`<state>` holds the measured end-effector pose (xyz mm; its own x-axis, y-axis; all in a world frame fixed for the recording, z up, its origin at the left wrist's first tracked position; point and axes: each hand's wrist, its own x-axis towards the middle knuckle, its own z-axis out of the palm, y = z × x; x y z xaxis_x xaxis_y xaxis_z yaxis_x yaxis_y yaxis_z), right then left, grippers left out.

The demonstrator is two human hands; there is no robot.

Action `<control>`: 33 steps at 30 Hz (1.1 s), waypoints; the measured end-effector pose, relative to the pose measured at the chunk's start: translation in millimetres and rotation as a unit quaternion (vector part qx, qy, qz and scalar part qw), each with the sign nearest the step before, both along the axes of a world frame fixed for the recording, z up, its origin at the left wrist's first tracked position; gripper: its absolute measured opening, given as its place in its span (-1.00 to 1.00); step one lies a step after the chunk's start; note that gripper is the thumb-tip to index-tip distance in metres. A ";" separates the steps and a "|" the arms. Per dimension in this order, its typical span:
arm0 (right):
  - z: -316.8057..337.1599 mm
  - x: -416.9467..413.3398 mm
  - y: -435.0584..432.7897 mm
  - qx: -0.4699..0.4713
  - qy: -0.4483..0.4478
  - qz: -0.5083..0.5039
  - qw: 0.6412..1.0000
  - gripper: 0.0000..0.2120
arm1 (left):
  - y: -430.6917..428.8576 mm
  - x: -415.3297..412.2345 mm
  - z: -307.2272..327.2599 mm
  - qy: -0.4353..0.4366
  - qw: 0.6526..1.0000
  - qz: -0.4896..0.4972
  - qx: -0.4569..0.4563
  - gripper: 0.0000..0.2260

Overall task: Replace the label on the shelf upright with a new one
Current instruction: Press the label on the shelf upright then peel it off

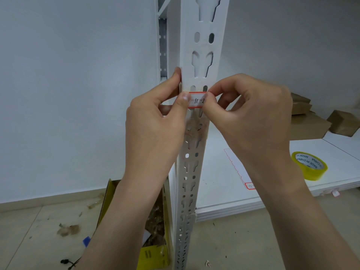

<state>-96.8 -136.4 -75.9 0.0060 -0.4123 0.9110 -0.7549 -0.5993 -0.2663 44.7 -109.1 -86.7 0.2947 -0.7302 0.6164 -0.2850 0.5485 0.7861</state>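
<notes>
Left hand (155, 121) and right hand (247, 114) are pinching the red-bordered label (196, 100) against the white upright (202, 55), one at each end.

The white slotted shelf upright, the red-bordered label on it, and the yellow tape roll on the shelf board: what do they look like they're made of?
White slotted shelf upright: probably painted sheet metal; thin punched slots, matte coat.
Red-bordered label: likely paper sticker; flat white face with pen marks, pinched by left hand and right hand.
Yellow tape roll: translucent plastic film, glossy, on a printed core, seemingly cardboard.
</notes>
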 end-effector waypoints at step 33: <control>-15.3 1.4 -3.1 0.013 -0.063 0.071 0.995 -0.94 | 2.0 -2.1 -0.7 -0.013 1.000 0.018 -0.001 -0.62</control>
<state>-95.3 -139.5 -91.2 -0.0486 -0.4385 0.8974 -0.6228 -0.6891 -0.3704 42.6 -107.1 -87.4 0.3041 -0.7185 0.6256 -0.3244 0.5393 0.7771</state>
